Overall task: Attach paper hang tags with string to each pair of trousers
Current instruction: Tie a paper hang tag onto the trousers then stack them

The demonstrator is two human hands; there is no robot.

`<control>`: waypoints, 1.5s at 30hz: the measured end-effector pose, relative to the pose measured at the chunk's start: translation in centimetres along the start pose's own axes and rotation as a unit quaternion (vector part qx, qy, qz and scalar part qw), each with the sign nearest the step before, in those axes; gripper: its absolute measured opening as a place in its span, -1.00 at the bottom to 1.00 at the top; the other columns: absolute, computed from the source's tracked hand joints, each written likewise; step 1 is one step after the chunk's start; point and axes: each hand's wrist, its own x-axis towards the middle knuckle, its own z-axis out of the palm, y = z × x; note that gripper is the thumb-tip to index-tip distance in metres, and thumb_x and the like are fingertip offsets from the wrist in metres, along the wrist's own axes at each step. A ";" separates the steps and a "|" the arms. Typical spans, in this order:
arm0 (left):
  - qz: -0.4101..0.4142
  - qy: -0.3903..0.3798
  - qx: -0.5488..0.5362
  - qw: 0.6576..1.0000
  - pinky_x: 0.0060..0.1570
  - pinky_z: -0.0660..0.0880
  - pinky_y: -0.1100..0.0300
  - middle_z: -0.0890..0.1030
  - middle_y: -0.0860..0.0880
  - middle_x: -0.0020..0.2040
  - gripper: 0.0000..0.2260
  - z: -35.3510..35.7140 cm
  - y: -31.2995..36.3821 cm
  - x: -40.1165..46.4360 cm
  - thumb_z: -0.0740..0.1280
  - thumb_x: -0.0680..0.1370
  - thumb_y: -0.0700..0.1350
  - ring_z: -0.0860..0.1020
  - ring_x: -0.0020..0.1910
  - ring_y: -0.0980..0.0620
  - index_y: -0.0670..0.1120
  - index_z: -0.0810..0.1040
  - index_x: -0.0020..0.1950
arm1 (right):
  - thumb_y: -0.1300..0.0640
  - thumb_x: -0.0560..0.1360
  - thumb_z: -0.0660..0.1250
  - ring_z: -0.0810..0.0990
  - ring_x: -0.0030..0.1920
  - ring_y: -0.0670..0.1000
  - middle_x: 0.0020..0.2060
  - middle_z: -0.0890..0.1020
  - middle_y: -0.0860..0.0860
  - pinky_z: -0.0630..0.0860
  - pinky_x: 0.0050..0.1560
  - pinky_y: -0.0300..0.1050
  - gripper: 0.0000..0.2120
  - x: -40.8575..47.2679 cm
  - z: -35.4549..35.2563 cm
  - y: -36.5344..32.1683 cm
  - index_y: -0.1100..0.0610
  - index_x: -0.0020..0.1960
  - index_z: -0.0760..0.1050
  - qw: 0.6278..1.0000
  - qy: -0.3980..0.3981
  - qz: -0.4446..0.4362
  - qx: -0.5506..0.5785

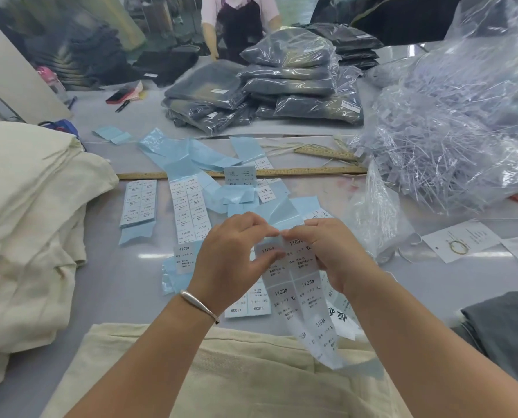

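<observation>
Holding the sticker strip [300, 285] up between us and the table, we had both hands pinched on its top edge: left hand [230, 257] at nine o'clock, right hand [336, 254] at three. Its long axis hung toward six o'clock, over the cream trousers [221, 372]. The hang tag [460, 241] lay well off at three o'clock, nearer our right hand.

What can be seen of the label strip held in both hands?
The label strip is a long blue-backed sheet carrying white stickers in two columns, printed "1103#" and "XL". The left hand and right hand pinch its top edge, apparently peeling a sticker. It hangs curling downward, its lower end over the cream trousers.
</observation>
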 end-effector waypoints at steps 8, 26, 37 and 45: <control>0.044 0.121 0.081 0.988 0.21 0.45 -0.18 0.68 0.05 -0.22 -0.96 0.5 0.8 -0.4 0.51 0.39 -0.14 0.64 -0.20 -0.02 -0.06 0.68 -0.23 | 0.26 0.46 0.42 0.61 -0.49 -0.09 -0.46 0.64 -0.03 0.46 -0.52 -0.28 -0.88 0.0 -0.1 0.0 0.13 -0.24 0.56 1.000 0.012 0.004 0.013; 0.097 0.123 0.057 0.986 0.00 0.51 0.00 0.63 -0.08 -0.01 -0.94 -2.7 0.2 -5.1 0.44 0.48 -0.24 0.56 0.02 -0.10 -0.19 0.64 -0.19 | 0.29 0.50 0.37 0.60 -0.30 0.06 -0.21 0.63 0.12 0.59 -0.39 -0.10 -0.95 6.2 -0.3 -1.4 0.26 -0.04 0.52 0.977 0.069 0.138 0.144; -0.017 0.139 0.007 0.990 0.14 0.38 0.31 0.57 0.00 0.05 -0.89 -1.8 -2.3 -7.8 0.38 0.47 -0.12 0.53 0.07 0.04 -0.13 0.63 -0.20 | 0.32 0.53 0.34 0.60 -0.46 0.01 -0.25 0.60 0.23 0.58 -0.47 -0.21 -0.87 13.5 -0.1 -7.4 0.23 0.05 0.44 0.985 0.168 -0.026 0.010; -0.042 0.113 -0.010 0.993 0.08 0.45 0.24 0.57 0.02 0.05 -0.86 -0.8 -2.0 -8.7 0.35 0.47 -0.05 0.52 0.08 0.06 -0.09 0.62 -0.20 | 0.15 0.55 0.32 0.48 0.02 0.08 0.03 0.49 0.08 0.48 0.02 -0.01 -0.66 13.5 -1.1 -2.7 0.27 0.27 0.42 0.965 0.174 -0.006 -0.196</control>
